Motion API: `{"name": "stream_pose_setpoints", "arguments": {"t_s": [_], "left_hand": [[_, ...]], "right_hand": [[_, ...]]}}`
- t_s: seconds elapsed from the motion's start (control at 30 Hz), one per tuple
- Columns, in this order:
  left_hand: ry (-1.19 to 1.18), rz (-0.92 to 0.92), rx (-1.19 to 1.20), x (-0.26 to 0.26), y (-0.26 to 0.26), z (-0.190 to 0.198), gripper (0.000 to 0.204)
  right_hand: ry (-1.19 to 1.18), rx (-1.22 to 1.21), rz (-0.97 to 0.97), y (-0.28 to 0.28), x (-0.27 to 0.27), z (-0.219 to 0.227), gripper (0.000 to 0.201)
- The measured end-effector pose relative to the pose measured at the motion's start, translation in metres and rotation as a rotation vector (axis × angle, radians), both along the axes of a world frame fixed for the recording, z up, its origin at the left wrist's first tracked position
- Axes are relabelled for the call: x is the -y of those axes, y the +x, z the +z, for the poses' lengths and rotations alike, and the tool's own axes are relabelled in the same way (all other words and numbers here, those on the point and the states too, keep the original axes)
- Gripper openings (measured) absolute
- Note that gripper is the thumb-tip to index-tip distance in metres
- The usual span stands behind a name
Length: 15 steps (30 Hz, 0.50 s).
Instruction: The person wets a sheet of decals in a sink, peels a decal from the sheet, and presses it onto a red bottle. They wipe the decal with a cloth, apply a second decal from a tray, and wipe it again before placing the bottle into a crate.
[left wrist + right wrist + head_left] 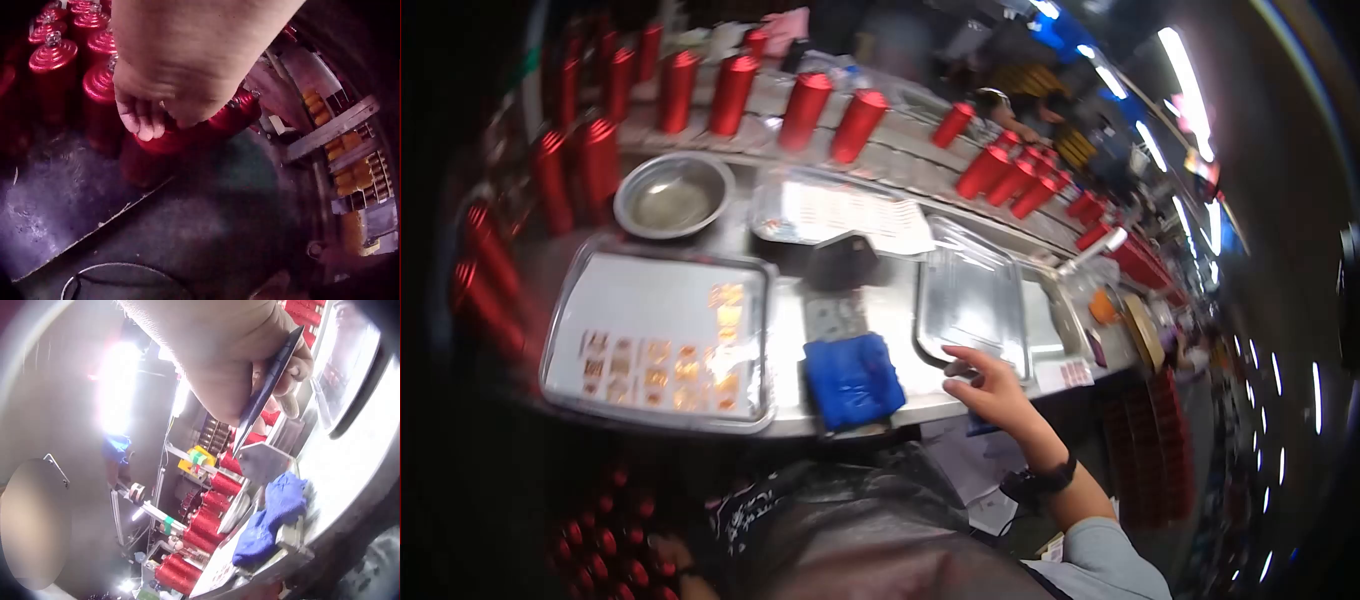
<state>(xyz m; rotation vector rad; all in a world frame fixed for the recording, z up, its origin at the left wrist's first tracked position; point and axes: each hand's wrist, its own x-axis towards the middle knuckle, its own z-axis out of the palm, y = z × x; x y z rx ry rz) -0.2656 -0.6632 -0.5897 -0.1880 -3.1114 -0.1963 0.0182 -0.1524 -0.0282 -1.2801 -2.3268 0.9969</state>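
My left hand (670, 553) is low at the left, beside a cluster of red metallic cylinders (608, 540). In the left wrist view, the fingers (145, 125) curl round a tilted red cylinder (164, 145); the wrist hides its top. The cylinders (53, 56) near it stand upright, with stepped tops and small metal loops. My right hand (992, 392) is raised over the bench's front edge, near a metal tray (970, 290). Between its thumb and fingers it pinches a thin, flat, dark plate (270, 390) with a pale edge.
A white-lined tray (615, 300) with rows of small copper-coloured pieces lies at the bench's left. Behind it stands a metal bowl (675, 195). A blue cloth (853, 380) lies mid-bench, in front of a dark block (843, 262). Red cylinders (805, 112) line the back rail.
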Motion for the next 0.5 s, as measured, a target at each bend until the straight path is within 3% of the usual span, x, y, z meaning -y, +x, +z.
{"name": "stream_pose_setpoints", "arguments": {"t_s": [0.03, 0.1, 0.17, 0.3, 0.4, 0.5], "left_hand": [[-0.018, -0.045, -0.034, -0.003, 0.000, 0.006, 0.033], [-0.273, -0.322, -0.217, 0.012, -0.010, -0.016, 0.033], [-0.130, -0.141, -0.075, 0.007, -0.023, 0.018, 0.029], [0.214, 0.257, 0.045, -0.009, -0.061, 0.091, 0.027], [0.580, 0.479, -0.040, -0.017, -0.095, 0.178, 0.028], [0.973, 0.500, -0.207, -0.046, -0.117, 0.282, 0.033]], "right_hand": [[0.002, -0.034, -0.012, 0.010, -0.007, -0.004, 0.047], [-0.019, -0.131, -0.090, 0.033, -0.024, -0.013, 0.042], [0.068, -0.065, -0.227, 0.051, -0.036, -0.003, 0.028], [0.350, -0.024, -0.433, 0.118, -0.088, -0.013, 0.022], [0.250, -0.081, -0.535, 0.195, -0.150, -0.047, 0.023], [0.217, 0.002, -0.614, 0.252, -0.198, -0.074, 0.024]]}}
